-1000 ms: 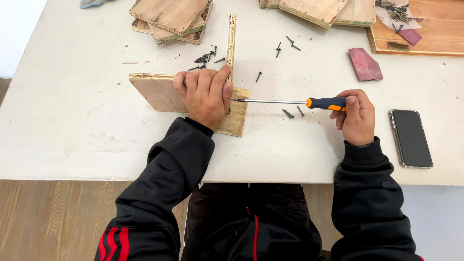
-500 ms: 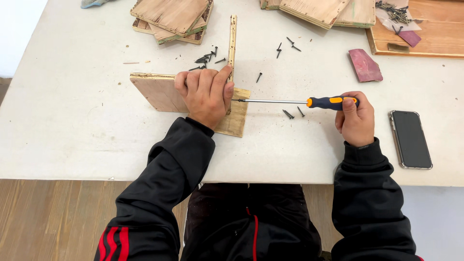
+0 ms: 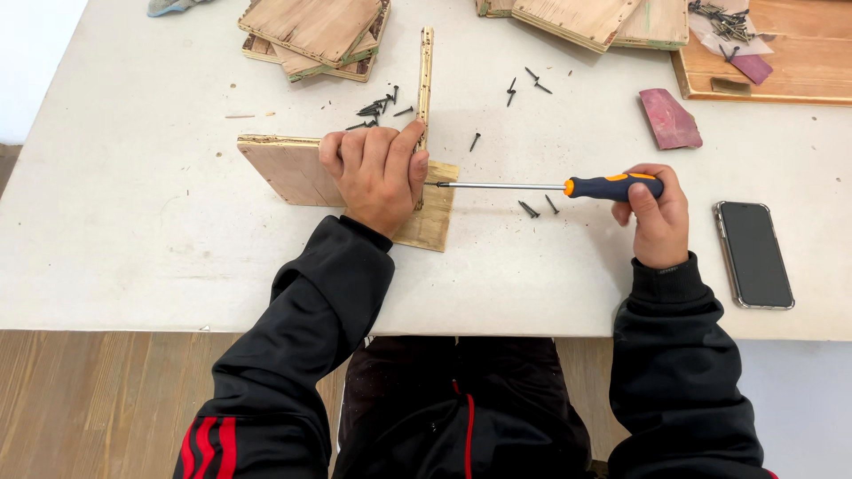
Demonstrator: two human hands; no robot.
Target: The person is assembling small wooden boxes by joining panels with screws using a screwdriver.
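Observation:
My left hand (image 3: 377, 173) presses down on a flat plywood piece (image 3: 284, 168) and steadies a second thin plywood panel (image 3: 426, 75) that stands on edge against it. My right hand (image 3: 655, 213) grips the dark and orange handle of a screwdriver (image 3: 612, 186). Its long shaft lies level and points left, with the tip at the upright panel's side, just by my left thumb. Two loose black screws (image 3: 537, 208) lie on the white table (image 3: 133, 231) under the shaft.
More black screws (image 3: 377, 108) are scattered behind my left hand. Stacks of plywood pieces (image 3: 311, 31) sit at the back, a wooden tray (image 3: 781, 66) at the back right, a reddish sanding pad (image 3: 670, 118) beside it, and a phone (image 3: 754, 253) at my right.
My right hand has shifted its fingers around the screwdriver handle; the shaft stays at the upright panel. The left hand has not moved.

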